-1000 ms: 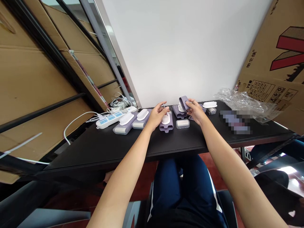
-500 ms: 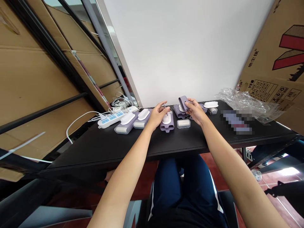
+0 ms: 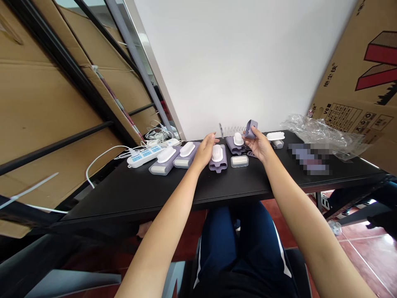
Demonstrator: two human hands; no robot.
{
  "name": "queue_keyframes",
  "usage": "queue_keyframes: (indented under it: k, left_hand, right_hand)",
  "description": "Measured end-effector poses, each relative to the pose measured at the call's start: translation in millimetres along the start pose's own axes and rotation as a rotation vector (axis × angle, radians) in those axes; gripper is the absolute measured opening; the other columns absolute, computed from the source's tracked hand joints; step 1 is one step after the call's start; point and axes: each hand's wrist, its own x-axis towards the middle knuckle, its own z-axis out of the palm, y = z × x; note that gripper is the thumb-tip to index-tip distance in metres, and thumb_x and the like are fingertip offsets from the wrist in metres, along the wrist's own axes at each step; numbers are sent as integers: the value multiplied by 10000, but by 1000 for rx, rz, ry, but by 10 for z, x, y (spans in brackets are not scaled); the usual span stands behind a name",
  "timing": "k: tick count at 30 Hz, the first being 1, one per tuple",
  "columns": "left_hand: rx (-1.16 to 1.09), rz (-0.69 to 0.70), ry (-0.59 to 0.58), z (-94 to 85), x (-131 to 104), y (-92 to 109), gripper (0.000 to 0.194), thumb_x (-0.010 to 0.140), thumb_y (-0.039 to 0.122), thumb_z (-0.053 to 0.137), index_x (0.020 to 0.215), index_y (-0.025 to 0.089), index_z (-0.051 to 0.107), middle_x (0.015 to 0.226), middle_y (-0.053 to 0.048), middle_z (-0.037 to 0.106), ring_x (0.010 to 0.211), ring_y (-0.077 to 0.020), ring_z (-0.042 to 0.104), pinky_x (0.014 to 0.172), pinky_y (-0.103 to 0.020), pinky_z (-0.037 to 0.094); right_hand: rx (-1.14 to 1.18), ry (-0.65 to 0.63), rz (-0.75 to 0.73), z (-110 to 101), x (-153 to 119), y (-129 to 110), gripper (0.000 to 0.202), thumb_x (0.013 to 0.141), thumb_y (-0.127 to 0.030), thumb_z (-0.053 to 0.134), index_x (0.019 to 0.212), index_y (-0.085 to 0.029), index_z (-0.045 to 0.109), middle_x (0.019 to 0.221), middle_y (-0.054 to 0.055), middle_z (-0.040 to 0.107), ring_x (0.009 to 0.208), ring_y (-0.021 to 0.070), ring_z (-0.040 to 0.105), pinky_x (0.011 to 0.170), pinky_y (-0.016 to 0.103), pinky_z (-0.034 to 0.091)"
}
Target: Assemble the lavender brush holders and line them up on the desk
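My right hand [image 3: 259, 145] grips a purple curved piece [image 3: 251, 129] above the back of the table. A thin wire coil [image 3: 235, 129] stretches left from it toward a small blurred grey piece [image 3: 221, 130] in mid-air. Just left of that piece is my left hand [image 3: 207, 150], its fingers loosely apart, with no clear contact. Below the hands lie a purple case with a white ribbed oval top [image 3: 217, 154], another purple case with a white top [image 3: 238, 139], and a clear box with a pale block [image 3: 240, 161].
On the left of the black table [image 3: 133, 188] are two more purple cases [image 3: 166, 155] [image 3: 187, 150] and a white power strip [image 3: 145, 155] with cables. A white-topped piece [image 3: 275, 136] and crumpled clear plastic [image 3: 325, 132] lie right, near a carton [image 3: 356, 95].
The purple piece has moved right and up with my right hand. The grey piece has left my left fingers, and the coil now shows stretched out between the hands.
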Motion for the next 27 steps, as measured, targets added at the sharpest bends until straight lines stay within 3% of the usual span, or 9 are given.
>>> queue_keyframes:
  k: [5, 10, 14, 16, 19, 22, 24, 27]
  left_hand:
    - [446, 51, -165, -18, -51, -4, 638, 1045, 602, 222, 1286, 273, 714, 1360, -68, 697, 1331, -297, 569, 1172, -464, 348]
    - [596, 8, -92, -75, -70, 87, 727, 1044, 601, 133, 1168, 269, 769, 1222, -81, 753, 1218, -326, 632, 1110, -486, 383]
    - [568, -21, -27, -106, -43, 76, 709, 1025, 632, 224, 979, 232, 807, 992, -110, 786, 1067, -347, 689, 1066, -494, 408]
    - [506, 29, -52, -99, -42, 67, 637, 1004, 638, 331, 901, 236, 814, 944, -103, 781, 1027, -335, 688, 1039, -474, 436]
    - [312, 162, -240, -66, -65, 74, 509, 983, 589, 438, 927, 258, 820, 1081, -59, 780, 1119, -282, 664, 1060, -401, 449]
    - [168, 68, -408, -33, -85, 66, 546, 991, 595, 412, 885, 244, 817, 999, -48, 798, 1014, -251, 710, 995, -369, 492]
    - [213, -14, -354, -27, -81, 40, 625, 1004, 614, 345, 828, 234, 810, 849, -58, 791, 881, -253, 720, 912, -380, 513]
    - [402, -44, -108, -42, -61, -9, 684, 1014, 627, 282, 781, 240, 796, 778, -79, 770, 861, -286, 705, 894, -415, 493]
  right_hand:
    - [100, 73, 11, -12, 25, -30, 152, 946, -312, 679, 934, -160, 687, 838, 43, 776, 669, 140, 739, 516, 187, 573]
    - [105, 58, 26, -20, 14, -30, 149, 928, -315, 694, 929, -166, 686, 850, 46, 776, 668, 139, 731, 499, 185, 562]
    - [91, 47, 34, -21, 7, -35, 162, 913, -341, 705, 928, -181, 682, 862, 48, 775, 673, 138, 724, 509, 190, 565]
    - [86, 54, 36, -19, 5, -40, 167, 902, -358, 716, 925, -198, 675, 860, 40, 773, 673, 138, 719, 505, 193, 564]
    - [80, 68, 38, -17, 3, -47, 177, 889, -371, 726, 912, -208, 662, 851, 34, 770, 670, 138, 714, 500, 196, 558]
    - [77, 65, 37, -20, 7, -47, 186, 882, -375, 727, 910, -204, 658, 853, 34, 767, 664, 132, 710, 503, 194, 552]
    - [82, 61, 36, -24, 12, -44, 188, 880, -376, 726, 912, -204, 658, 852, 34, 766, 662, 132, 705, 496, 196, 549]
    - [94, 59, 35, -31, 16, -39, 191, 871, -376, 734, 915, -208, 654, 845, 34, 764, 669, 141, 703, 489, 204, 550]
